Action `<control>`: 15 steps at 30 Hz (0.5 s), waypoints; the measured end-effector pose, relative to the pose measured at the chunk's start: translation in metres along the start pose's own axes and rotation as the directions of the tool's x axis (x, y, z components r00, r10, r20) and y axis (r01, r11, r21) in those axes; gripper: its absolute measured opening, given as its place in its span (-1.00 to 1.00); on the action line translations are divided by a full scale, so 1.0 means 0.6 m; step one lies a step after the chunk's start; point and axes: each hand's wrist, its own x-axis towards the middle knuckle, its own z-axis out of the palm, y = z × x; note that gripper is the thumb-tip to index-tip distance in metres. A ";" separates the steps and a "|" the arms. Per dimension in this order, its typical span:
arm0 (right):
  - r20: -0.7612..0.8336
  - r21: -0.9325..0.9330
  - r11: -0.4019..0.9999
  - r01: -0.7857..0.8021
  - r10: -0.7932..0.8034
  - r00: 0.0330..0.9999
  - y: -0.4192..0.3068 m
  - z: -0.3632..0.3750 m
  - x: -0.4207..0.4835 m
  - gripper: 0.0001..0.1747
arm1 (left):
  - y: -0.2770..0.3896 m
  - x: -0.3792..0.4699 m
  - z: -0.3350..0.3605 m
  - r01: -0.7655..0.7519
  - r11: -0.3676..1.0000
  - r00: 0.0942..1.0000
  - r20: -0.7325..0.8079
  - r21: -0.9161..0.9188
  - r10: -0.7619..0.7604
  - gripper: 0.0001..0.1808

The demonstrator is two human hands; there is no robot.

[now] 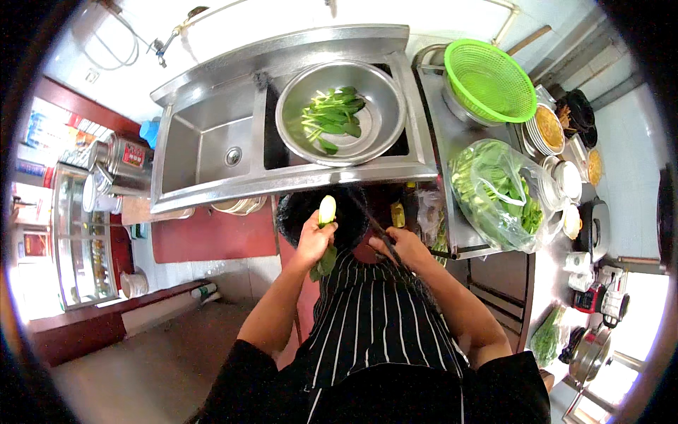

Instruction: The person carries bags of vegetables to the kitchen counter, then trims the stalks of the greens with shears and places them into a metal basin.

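Observation:
My left hand (313, 238) grips a head of leafy greens (327, 208), its pale stem end pointing up and its dark leaves hanging below the fist. Underneath is a bin lined with a black plastic bag (296, 217). Beside it, my right hand (405, 247) is closed around a long, dark, narrow tool (382, 233), probably a knife; its edge and tip blur into the dark bin. A large stainless steel bowl (288, 130) sits over the right sink basin, with loose green leaves (336, 117) inside.
The steel sink's front rim (302, 183) runs just beyond my hands. Its left basin (212, 148) has a drain. On the right-hand steel table (442, 100) are a green plastic colander (490, 79), a clear bag of leafy greens (492, 196) and stacked plates (567, 180).

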 end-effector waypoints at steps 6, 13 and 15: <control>0.215 0.010 1.000 0.013 -0.015 0.977 0.026 0.047 0.017 -0.26 | -0.019 -0.012 -0.022 0.087 0.993 0.985 0.146 0.075 -0.097 -0.83; 0.416 -0.016 0.991 0.133 -0.115 0.902 0.023 0.040 0.053 -0.27 | -0.012 -0.027 -0.020 0.179 0.982 0.922 0.339 0.062 -0.189 -0.80; 0.460 -0.020 0.992 0.121 -0.099 0.882 0.017 0.031 0.056 -0.26 | -0.006 -0.029 -0.025 0.183 0.979 0.908 0.366 0.094 -0.205 -0.80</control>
